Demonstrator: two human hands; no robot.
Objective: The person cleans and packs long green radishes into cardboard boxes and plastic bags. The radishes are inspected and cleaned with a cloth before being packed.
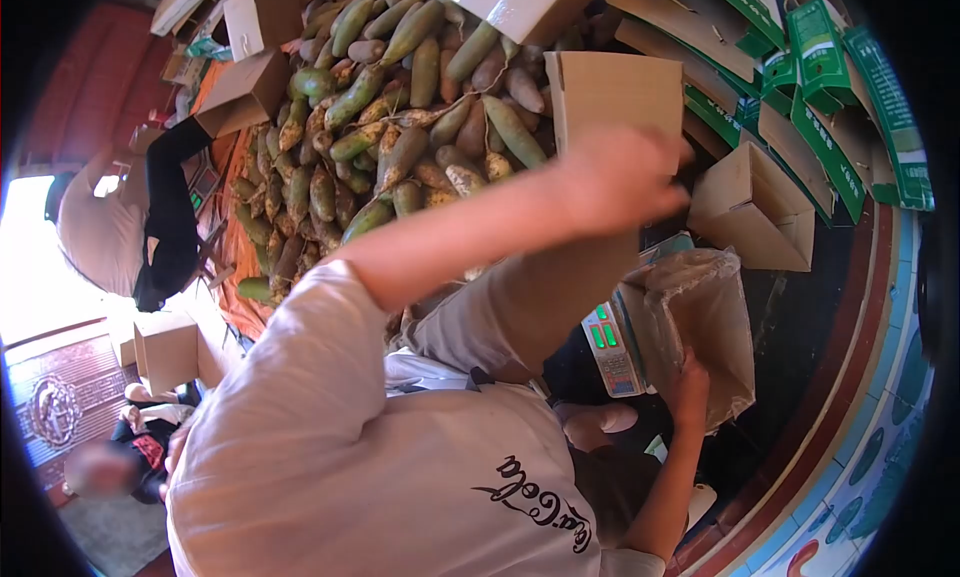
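Observation:
My left arm reaches across the view. My left hand (622,177) is blurred by motion in front of an upright cardboard box (618,87), and its fingers cannot be made out. Lower down, my right hand (690,387) grips the edge of an open cardboard box (733,352) with a clear plastic liner (690,269). That box rests on or against a digital scale (612,352) with lit green displays. A large heap of long green-and-brown vegetables (400,157), some with thin roots, lies beyond my left arm.
An open cardboard box (755,207) stands to the right, below stacked green-printed cartons (820,67). Another carton (520,2) sits on top of the heap. At left, a person in dark sleeves (170,197) bends beside an orange sheet (238,267); another person (145,452) is lower left.

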